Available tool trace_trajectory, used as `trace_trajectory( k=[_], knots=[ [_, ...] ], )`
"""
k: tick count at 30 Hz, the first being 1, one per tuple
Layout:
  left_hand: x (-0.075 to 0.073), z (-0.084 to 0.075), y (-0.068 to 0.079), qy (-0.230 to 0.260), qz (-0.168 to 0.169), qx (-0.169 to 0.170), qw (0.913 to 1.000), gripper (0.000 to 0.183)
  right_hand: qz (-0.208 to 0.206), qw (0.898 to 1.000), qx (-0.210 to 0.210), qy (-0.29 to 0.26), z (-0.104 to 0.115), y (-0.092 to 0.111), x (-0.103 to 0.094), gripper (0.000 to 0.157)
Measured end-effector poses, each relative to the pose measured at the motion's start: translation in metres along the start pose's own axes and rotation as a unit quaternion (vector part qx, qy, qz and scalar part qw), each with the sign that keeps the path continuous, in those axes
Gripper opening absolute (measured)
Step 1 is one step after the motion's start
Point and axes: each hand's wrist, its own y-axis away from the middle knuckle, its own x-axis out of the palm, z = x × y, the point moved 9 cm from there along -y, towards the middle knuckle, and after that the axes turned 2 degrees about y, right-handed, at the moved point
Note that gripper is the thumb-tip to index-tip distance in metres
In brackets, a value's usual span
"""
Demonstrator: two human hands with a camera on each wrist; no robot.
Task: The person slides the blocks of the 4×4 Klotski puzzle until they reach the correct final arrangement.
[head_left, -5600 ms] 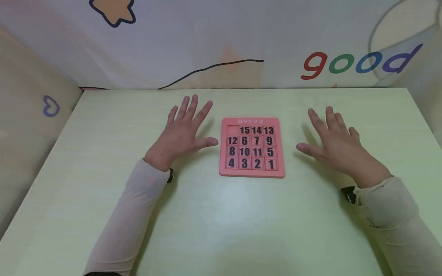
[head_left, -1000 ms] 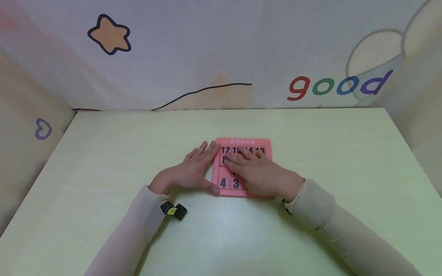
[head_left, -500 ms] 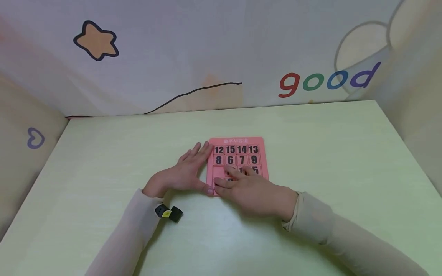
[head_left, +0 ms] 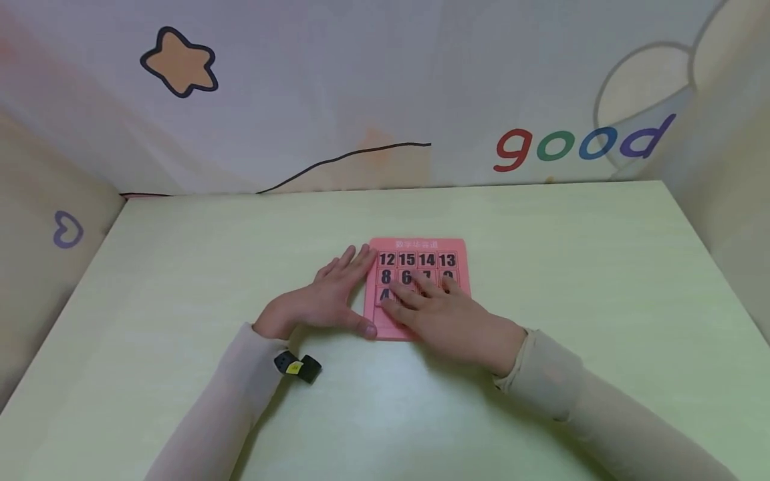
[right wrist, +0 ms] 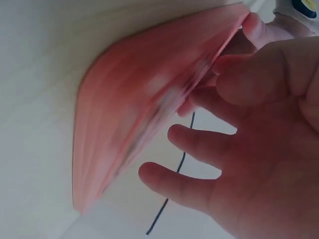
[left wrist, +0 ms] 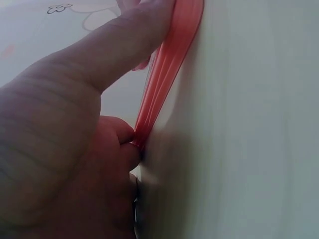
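A pink sliding number puzzle lies flat on the table. Along its left column the tiles 12, 8 and 4 run downward, with a gap in the bottom-left slot. My left hand is at the frame's left edge, its thumb on the lower corner and its extended fingers against the upper edge. Over the lower right of the puzzle spreads my right hand, its fingertips down on the tiles and one beside tile 4. It hides several tiles. In the right wrist view, the puzzle is blurred beside extended fingers.
The pale green table extends around the puzzle. Behind it stands a printed fabric backdrop with a star and the word "good". A black and yellow device sits at my left wrist.
Hands initially apart come to the puzzle. Tiles 12 and 8 have shifted up; in the last half second tile 4 moved up one row. My right hand moved up slightly; my left stayed at the edge.
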Motion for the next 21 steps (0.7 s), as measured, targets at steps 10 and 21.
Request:
trace_trajectory(
  k=[10,21],
  knots=[
    [-0.003,-0.002,0.000,0.010,-0.002,0.007,0.9999,0.126,-0.028,0.998,-0.051,0.006,0.005,0.039,0.000,0.052],
    [-0.001,0.000,0.001,0.018,-0.001,0.002,0.9998,0.125,-0.030,0.998,-0.063,-0.007,0.013,0.036,0.004,0.051]
  ],
)
